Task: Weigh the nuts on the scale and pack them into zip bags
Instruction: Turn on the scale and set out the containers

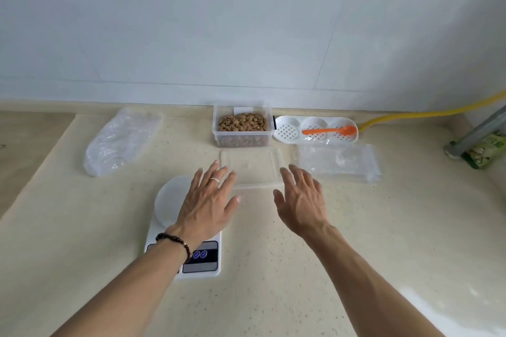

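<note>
Left hand (209, 199) hovers flat with fingers spread above the scale (189, 229); right hand (301, 199) likewise spread, holding nothing, at the clear lid's (250, 166) 4 o'clock edge. Nuts (242, 122) sit in an open tub (242, 142) at the lid's 12 o'clock, zip bags (339, 162) at its 3 o'clock on the counter (273, 268).

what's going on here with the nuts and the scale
A person is setting up to weigh nuts on a kitchen counter. Both hands are open and hold nothing: the left hand hovers over the white scale, the right hand is beside a clear lid lying flat. The clear tub of nuts stands open at the back, an orange spoon rests in a white tray, and zip bags lie to the right. Nothing weighed yet.
</note>
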A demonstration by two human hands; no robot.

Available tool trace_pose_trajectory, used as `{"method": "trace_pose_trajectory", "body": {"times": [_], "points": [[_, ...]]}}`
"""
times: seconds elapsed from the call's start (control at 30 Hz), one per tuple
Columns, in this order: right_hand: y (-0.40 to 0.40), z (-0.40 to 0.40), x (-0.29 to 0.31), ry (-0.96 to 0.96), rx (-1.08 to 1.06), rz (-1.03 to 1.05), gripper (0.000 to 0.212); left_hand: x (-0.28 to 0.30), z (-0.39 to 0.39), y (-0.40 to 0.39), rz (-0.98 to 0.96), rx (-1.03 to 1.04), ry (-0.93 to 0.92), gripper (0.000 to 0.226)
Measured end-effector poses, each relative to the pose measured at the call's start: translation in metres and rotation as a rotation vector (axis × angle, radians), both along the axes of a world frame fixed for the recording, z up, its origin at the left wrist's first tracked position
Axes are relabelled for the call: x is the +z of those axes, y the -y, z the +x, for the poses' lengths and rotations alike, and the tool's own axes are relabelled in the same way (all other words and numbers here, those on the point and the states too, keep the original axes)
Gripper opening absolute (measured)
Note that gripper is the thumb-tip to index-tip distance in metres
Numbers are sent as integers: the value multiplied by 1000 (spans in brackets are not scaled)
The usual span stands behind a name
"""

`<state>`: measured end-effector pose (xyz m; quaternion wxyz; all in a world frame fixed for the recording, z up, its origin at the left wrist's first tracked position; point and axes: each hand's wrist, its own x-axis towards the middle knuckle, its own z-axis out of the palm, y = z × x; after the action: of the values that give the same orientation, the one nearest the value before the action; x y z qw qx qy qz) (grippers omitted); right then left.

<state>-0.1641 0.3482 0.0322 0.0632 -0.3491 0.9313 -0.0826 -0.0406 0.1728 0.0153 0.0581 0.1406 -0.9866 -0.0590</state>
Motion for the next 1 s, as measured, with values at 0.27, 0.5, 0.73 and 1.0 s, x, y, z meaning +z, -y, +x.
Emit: {"method": "trace_pose_trajectory", "body": {"times": [0.27,0.5,0.73,1.0], "points": [[9,133,-42,20,42,-29,56,-39,136,13,31,65,-53,62],[8,191,-74,-12,106,46,56,-74,197,11,22,129,-31,74],[16,198,-83,-44,138,88,60,-91,205,16,-17,199,-3,80],[18,194,-86,-38,148,117,59,-95,202,21,-39,222,10,77]]}}
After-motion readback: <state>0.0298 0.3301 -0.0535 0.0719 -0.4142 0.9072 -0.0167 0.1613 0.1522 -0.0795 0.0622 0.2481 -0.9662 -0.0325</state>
